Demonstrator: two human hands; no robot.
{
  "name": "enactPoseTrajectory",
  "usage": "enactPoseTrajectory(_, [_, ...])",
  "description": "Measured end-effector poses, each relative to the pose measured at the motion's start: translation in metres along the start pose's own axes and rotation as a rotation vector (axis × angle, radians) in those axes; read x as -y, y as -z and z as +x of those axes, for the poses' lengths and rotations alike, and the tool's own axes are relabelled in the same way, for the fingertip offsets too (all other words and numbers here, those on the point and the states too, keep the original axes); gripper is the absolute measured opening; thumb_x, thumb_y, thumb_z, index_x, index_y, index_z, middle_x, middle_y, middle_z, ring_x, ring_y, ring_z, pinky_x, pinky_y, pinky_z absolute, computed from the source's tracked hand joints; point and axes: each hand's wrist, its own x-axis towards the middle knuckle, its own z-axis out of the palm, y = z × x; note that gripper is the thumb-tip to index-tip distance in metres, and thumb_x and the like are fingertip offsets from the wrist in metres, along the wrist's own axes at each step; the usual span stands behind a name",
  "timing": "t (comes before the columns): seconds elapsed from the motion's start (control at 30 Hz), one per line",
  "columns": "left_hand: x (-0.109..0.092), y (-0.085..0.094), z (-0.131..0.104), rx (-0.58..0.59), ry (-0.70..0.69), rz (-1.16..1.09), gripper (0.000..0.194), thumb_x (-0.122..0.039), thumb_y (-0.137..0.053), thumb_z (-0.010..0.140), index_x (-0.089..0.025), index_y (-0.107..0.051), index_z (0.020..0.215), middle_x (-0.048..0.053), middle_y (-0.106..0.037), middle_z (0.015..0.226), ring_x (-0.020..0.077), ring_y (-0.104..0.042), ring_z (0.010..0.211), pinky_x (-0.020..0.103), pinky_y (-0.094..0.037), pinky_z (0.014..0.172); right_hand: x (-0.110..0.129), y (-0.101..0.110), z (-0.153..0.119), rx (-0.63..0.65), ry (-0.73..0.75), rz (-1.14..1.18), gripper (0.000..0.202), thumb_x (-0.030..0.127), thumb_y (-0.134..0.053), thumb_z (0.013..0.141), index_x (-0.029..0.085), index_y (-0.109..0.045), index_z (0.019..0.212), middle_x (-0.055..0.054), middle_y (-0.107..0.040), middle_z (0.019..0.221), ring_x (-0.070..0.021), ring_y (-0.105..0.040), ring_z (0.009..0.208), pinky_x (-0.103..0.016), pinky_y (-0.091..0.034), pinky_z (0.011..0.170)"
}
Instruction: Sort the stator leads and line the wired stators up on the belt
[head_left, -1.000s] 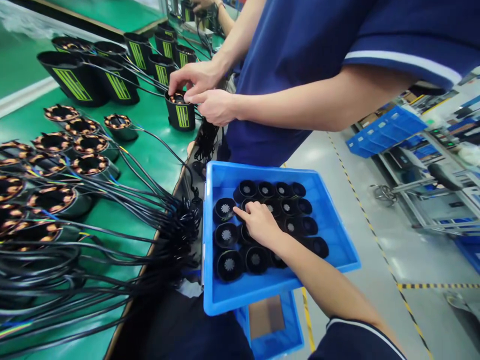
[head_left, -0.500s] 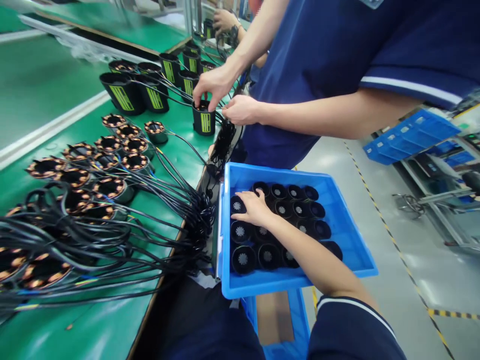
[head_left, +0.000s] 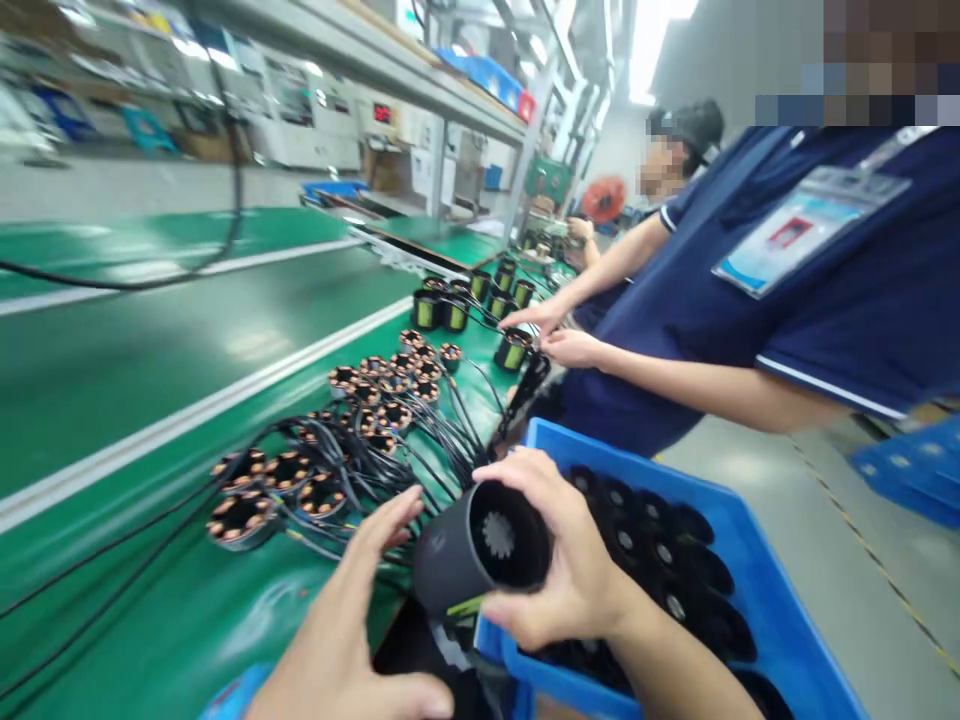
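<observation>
A black cylindrical housing (head_left: 450, 560) is tilted, its open end facing me, with a star-shaped hole showing at the bottom inside. My right hand (head_left: 570, 560) grips it by the rim, the fingers over the top and the thumb below. Just left of the housing is my left hand (head_left: 352, 620), its fingers spread and thumb apart, holding nothing. Under my right forearm, the blue bin (head_left: 795, 590) holds rows of similar black housings (head_left: 664, 550). Left of my hands, wound copper stators (head_left: 244, 515) with black cables (head_left: 345, 465) rest on the green bench.
A co-worker in a dark blue shirt (head_left: 675, 310) stands beyond the bin, both hands at a black housing (head_left: 514, 350) on the bench. More labelled housings (head_left: 427, 310) stand at the back. A cable (head_left: 236, 180) hangs at upper left. A second person is farther off.
My right hand has lifted a black housing out of the blue bin and brought it left. My left hand has come into view. The view has tilted up.
</observation>
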Motion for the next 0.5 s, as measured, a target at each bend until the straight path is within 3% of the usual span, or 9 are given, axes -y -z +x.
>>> enactPoseTrajectory(0.13, [-0.008,0.005,0.018,0.002,0.048,-0.307,0.098,-0.070,-0.084,0.073,-0.029,-0.046,0.154,0.014,-0.059,0.151,0.0370,-0.060,0.136,0.050,-0.055,0.113,0.004,-0.040,0.019,0.015,0.122,0.146,0.073,0.076,-0.072,0.085,0.043,-0.054,0.148,-0.006,-0.065,0.118,-0.0290,-0.064,0.109,-0.048,-0.054,0.103])
enactPoseTrajectory(0.2, [-0.006,0.011,0.019,0.034,0.057,-0.448,0.095,-0.072,-0.080,0.076,-0.027,-0.047,0.153,0.014,-0.059,0.151,0.0379,-0.058,0.139,0.051,-0.053,0.115,0.002,-0.050,0.021,0.037,0.142,0.130,0.083,0.079,-0.071,0.085,0.044,-0.046,0.157,-0.008,-0.063,0.128,-0.0294,-0.063,0.117,-0.047,-0.055,0.105])
enactPoseTrajectory(0.33, [-0.009,0.021,0.021,0.198,0.079,-0.618,0.103,-0.083,-0.074,0.075,-0.021,-0.050,0.153,0.018,-0.059,0.149,0.0428,-0.056,0.140,0.057,-0.047,0.119,-0.001,-0.054,0.017,0.101,0.148,0.076,0.088,0.078,-0.067,0.089,0.044,-0.036,0.164,-0.010,-0.056,0.140,-0.0286,-0.061,0.125,-0.043,-0.057,0.105])
enactPoseTrajectory(0.5, [-0.012,0.019,0.022,0.275,0.127,-0.657,0.105,-0.082,-0.074,0.075,-0.022,-0.045,0.157,0.018,-0.060,0.149,0.0438,-0.056,0.139,0.060,-0.046,0.118,0.002,-0.049,0.012,0.131,0.142,0.066,0.082,0.058,-0.073,0.091,0.038,-0.041,0.164,-0.010,-0.052,0.140,-0.0262,-0.059,0.126,-0.040,-0.055,0.108])
